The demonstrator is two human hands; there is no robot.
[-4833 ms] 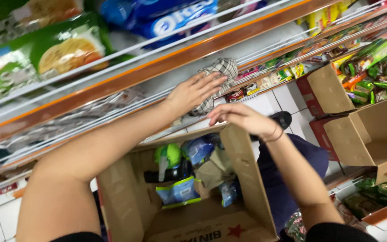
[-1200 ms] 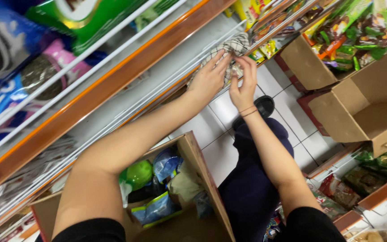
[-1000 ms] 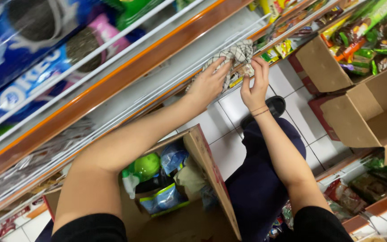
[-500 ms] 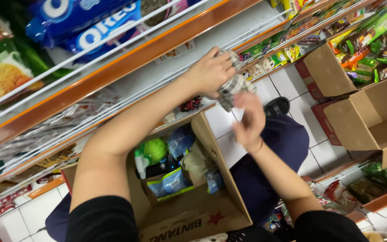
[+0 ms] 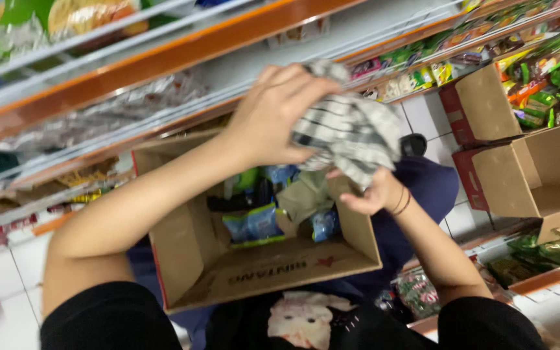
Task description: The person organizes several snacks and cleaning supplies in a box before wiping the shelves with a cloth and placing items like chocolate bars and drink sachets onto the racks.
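My left hand (image 5: 270, 116) grips a grey-and-white checked cloth (image 5: 351, 133), bunched up in front of me. My right hand (image 5: 369, 193) is under the cloth, palm up, fingers curled into its lower folds. Both hands hover above an open cardboard box (image 5: 196, 259) that rests on my lap. Inside the box lie several snack packets (image 5: 254, 223) in blue, green and beige. Behind the hands runs a white store shelf with an orange edge (image 5: 183, 48).
Two more open cardboard boxes (image 5: 539, 175) stand on the white tiled floor at the right, next to low shelves of green and red packets (image 5: 546, 71). Packaged snacks fill the upper shelf (image 5: 66, 19). Bagged goods (image 5: 526, 259) lie at lower right.
Both hands have pulled the cloth off the shelf and down toward me, over the box. The cloth is now bunched between them. The view has tilted down.
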